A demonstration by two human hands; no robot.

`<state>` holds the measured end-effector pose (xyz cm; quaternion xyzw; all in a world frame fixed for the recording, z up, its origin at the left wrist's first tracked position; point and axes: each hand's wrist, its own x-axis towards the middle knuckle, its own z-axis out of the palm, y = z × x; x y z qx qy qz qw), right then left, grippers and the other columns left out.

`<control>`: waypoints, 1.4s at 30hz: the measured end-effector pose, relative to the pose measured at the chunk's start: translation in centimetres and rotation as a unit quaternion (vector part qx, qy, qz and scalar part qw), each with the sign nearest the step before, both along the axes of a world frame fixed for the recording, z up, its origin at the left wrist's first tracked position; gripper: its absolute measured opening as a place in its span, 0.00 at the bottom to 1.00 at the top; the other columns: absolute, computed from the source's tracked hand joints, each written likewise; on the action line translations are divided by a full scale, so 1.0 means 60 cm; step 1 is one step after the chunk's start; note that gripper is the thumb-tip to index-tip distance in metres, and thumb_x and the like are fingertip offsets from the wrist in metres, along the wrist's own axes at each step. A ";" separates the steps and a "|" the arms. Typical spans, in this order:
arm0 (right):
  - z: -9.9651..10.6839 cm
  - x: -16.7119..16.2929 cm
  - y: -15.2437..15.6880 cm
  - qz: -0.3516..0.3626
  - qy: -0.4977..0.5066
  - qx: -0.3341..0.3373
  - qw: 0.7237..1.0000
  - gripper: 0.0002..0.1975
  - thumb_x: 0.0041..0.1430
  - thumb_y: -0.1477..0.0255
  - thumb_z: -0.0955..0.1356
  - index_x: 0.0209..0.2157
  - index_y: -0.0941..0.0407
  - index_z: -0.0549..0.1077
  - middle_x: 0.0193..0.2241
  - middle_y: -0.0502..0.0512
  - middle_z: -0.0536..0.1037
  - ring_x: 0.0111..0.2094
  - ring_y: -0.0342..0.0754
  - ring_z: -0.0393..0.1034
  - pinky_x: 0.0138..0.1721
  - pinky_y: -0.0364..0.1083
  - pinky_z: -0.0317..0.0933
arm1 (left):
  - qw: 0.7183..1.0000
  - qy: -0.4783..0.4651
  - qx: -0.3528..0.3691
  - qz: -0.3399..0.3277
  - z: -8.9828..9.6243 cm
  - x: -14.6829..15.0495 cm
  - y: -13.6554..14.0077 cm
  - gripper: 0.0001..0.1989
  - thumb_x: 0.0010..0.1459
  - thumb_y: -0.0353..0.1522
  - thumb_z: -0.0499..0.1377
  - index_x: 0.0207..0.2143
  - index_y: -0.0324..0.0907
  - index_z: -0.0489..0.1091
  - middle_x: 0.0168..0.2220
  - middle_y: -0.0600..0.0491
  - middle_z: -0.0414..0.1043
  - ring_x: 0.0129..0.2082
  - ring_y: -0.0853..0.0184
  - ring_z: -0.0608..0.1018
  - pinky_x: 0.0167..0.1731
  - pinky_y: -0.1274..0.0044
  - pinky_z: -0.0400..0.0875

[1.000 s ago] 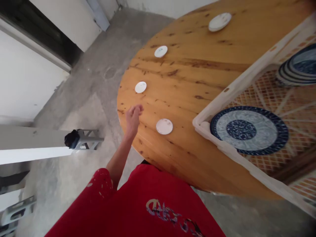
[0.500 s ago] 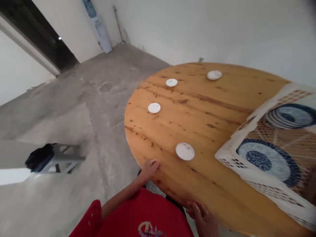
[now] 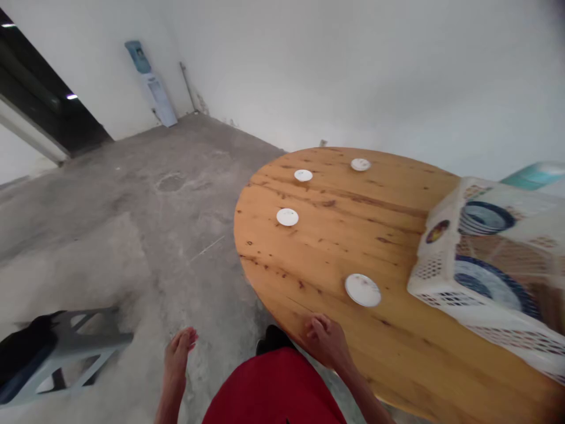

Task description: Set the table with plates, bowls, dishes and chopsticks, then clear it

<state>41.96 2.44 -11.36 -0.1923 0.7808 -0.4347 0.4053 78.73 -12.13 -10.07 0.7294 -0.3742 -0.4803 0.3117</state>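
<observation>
My left hand (image 3: 177, 350) hangs over the bare floor, left of the table, with loosely bent fingers and nothing visible in it. Above the near edge of the round wooden table (image 3: 326, 247), my right hand (image 3: 325, 334) is loosely curled, its fingers slightly apart and no object seen in it. Whether it touches the wood I cannot tell. The closest dish to it is a small white saucer (image 3: 362, 290), just beyond and to the right. Farther along the rim lie another white saucer (image 3: 287, 217), a third saucer (image 3: 303, 175) and a small stack of saucers (image 3: 361, 164).
On the table's right side stands a white plastic basket (image 3: 435, 268) holding blue-and-white plates (image 3: 489, 288) and stacked blue-rimmed dishes (image 3: 485, 218). A grey stool (image 3: 97, 347) with dark cloth is at lower left. A water dispenser (image 3: 159, 100) stands by the wall.
My left hand has left the table edge and moved left over the floor. My right hand has come up over the near edge. The view has shifted; the saucers keep their places.
</observation>
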 end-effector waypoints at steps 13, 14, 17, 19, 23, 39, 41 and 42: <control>-0.055 0.085 -0.177 0.013 -0.084 0.001 0.996 0.25 0.46 0.49 0.61 0.32 0.55 0.75 0.25 0.57 0.79 0.23 0.52 0.73 0.26 0.48 0.65 | 0.957 -0.021 -0.098 -0.271 0.029 -0.138 -0.228 0.23 0.57 0.51 0.56 0.37 0.42 0.75 0.37 0.46 0.80 0.40 0.57 0.83 0.42 0.69 0.76; -0.057 0.085 -0.199 -0.004 -0.089 -0.002 0.996 0.26 0.45 0.49 0.62 0.32 0.55 0.75 0.24 0.57 0.79 0.23 0.52 0.73 0.25 0.48 0.65 | 0.946 -0.030 -0.118 -0.300 0.036 -0.156 -0.264 0.21 0.59 0.49 0.54 0.38 0.42 0.75 0.38 0.46 0.80 0.41 0.58 0.83 0.43 0.69 0.76; -0.054 0.086 -0.280 -0.061 -0.089 -0.025 0.994 0.25 0.43 0.49 0.64 0.31 0.55 0.75 0.23 0.57 0.79 0.22 0.53 0.73 0.27 0.50 0.66 | 0.911 -0.059 -0.147 -0.380 0.046 -0.199 -0.364 0.18 0.63 0.45 0.51 0.40 0.43 0.73 0.39 0.48 0.80 0.41 0.61 0.82 0.44 0.71 0.75; -0.049 0.085 -0.338 -0.084 -0.083 -0.048 0.992 0.24 0.45 0.49 0.65 0.32 0.55 0.76 0.24 0.58 0.80 0.23 0.54 0.74 0.30 0.51 0.68 | 0.892 -0.079 -0.132 -0.425 0.037 -0.210 -0.418 0.17 0.64 0.43 0.50 0.41 0.43 0.73 0.39 0.49 0.80 0.41 0.63 0.82 0.45 0.72 0.75; -0.039 0.085 -0.443 -0.081 -0.070 -0.052 0.993 0.23 0.50 0.51 0.65 0.35 0.55 0.77 0.27 0.59 0.81 0.26 0.53 0.75 0.33 0.51 0.68 | 0.878 -0.141 -0.071 -0.451 0.002 -0.168 -0.492 0.16 0.63 0.41 0.51 0.43 0.43 0.73 0.41 0.48 0.80 0.41 0.62 0.82 0.47 0.71 0.74; -0.013 0.123 -0.762 -0.163 -0.073 -0.026 0.983 0.15 0.52 0.62 0.63 0.35 0.56 0.75 0.27 0.55 0.80 0.25 0.49 0.75 0.29 0.46 0.68 | 0.918 -0.178 0.074 -0.345 -0.089 0.027 -0.903 0.19 0.53 0.49 0.56 0.29 0.43 0.71 0.32 0.45 0.79 0.38 0.55 0.84 0.39 0.66 0.79; -0.014 0.151 -0.789 -0.224 -0.089 -0.028 0.970 0.18 0.50 0.58 0.64 0.37 0.56 0.74 0.27 0.56 0.80 0.25 0.50 0.76 0.28 0.46 0.68 | 0.902 -0.182 0.021 -0.392 -0.085 -0.023 -0.997 0.18 0.54 0.48 0.55 0.30 0.43 0.71 0.33 0.45 0.79 0.40 0.54 0.83 0.41 0.67 0.79; -0.014 0.166 -0.801 -0.243 -0.095 -0.029 0.965 0.20 0.50 0.56 0.64 0.37 0.56 0.74 0.27 0.56 0.80 0.25 0.50 0.76 0.28 0.46 0.68 | 0.892 -0.179 -0.003 -0.415 -0.081 -0.055 -1.039 0.18 0.55 0.48 0.54 0.31 0.43 0.71 0.34 0.44 0.80 0.41 0.54 0.83 0.42 0.67 0.78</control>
